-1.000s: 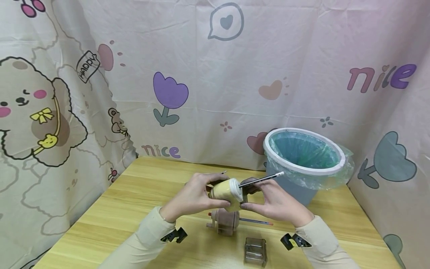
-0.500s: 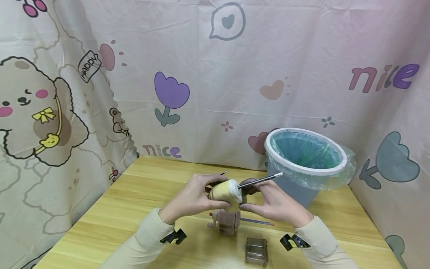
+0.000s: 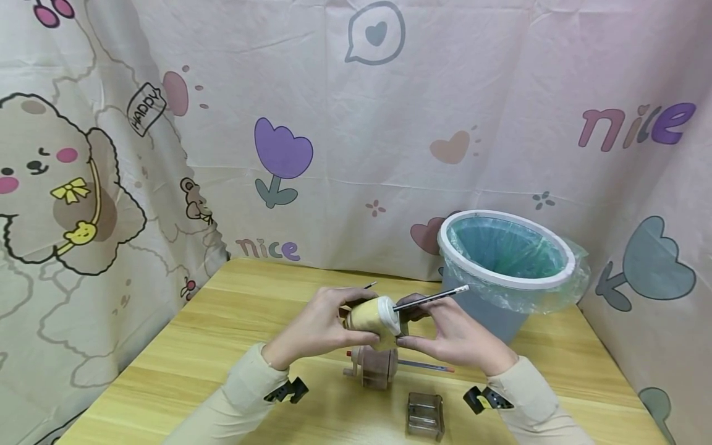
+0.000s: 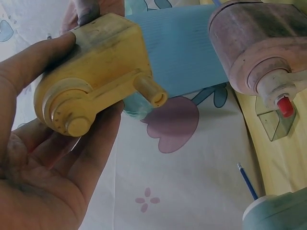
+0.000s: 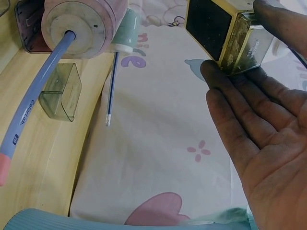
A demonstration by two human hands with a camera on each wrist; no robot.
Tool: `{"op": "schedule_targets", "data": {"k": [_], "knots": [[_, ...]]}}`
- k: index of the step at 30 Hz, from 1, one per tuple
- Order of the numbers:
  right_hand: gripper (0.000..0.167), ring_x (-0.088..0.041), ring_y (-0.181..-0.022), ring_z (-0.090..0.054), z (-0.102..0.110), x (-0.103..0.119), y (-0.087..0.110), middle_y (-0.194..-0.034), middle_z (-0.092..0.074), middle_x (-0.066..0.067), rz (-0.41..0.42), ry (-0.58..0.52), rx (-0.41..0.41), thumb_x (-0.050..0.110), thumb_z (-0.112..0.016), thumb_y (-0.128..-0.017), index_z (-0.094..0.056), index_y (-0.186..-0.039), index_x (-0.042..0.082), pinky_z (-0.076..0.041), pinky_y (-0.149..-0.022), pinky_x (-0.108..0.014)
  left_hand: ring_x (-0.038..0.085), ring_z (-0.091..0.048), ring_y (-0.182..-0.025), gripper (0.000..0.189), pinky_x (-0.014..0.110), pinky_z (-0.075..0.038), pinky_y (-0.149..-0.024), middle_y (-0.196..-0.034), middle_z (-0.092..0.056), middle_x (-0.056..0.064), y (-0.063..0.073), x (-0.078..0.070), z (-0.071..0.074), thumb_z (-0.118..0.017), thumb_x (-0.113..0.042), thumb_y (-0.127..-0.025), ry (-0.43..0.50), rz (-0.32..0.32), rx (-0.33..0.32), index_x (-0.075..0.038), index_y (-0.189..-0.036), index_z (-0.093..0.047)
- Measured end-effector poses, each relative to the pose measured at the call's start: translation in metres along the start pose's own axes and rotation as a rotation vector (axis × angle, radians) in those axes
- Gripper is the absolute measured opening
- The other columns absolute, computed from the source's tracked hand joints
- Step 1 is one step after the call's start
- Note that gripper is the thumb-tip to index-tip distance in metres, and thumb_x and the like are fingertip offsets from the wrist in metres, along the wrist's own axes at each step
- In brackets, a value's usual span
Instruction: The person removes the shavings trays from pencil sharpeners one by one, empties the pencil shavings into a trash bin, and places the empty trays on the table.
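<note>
A yellow crank pencil sharpener (image 3: 367, 315) is raised above the table, tilted, with a black pencil (image 3: 431, 298) sticking out of its white front. My left hand (image 3: 319, 324) grips its body, thumb on one side and fingers on the other; the crank handle (image 4: 152, 91) points away from the palm in the left wrist view. The thumb and fingers of my right hand (image 3: 458, 334) pinch the clear shavings drawer (image 5: 249, 43) at the sharpener's front end. Below them lies a pink crank sharpener (image 3: 376, 369), a blue pencil (image 3: 425, 366) in its front.
A loose clear drawer (image 3: 424, 415) lies on the wooden table (image 3: 183, 358) near me. A grey bin (image 3: 478, 303) with a green bag liner stands behind my right hand. A green sharpener (image 5: 125, 31) holding a pencil (image 5: 111, 91) is mostly hidden behind my left hand in the head view.
</note>
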State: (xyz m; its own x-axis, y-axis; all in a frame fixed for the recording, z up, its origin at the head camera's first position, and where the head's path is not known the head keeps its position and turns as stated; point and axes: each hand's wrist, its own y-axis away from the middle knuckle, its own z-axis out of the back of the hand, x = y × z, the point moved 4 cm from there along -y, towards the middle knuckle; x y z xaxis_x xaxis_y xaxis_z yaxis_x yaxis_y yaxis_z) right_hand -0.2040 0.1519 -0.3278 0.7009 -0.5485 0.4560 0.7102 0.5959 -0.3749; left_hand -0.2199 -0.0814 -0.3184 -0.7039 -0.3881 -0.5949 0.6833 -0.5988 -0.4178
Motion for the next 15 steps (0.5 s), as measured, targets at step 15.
{"op": "schedule_targets", "data": {"k": [15], "knots": [[0.041, -0.006, -0.113, -0.074, -0.0008, 0.0006, 0.0015, -0.124, -0.076, 0.018, -0.011, 0.002, -0.011, 0.036, -0.083, -0.095, -0.069, -0.133, 0.030, -0.061, -0.102, -0.037, 0.008, -0.071, -0.094, 0.065, 0.025, -0.062, -0.079, -0.118, -0.080, 0.004, 0.0038, 0.0016, 0.0021, -0.096, -0.025, -0.078, -0.005, 0.017, 0.005, -0.010, -0.136, -0.071]]}}
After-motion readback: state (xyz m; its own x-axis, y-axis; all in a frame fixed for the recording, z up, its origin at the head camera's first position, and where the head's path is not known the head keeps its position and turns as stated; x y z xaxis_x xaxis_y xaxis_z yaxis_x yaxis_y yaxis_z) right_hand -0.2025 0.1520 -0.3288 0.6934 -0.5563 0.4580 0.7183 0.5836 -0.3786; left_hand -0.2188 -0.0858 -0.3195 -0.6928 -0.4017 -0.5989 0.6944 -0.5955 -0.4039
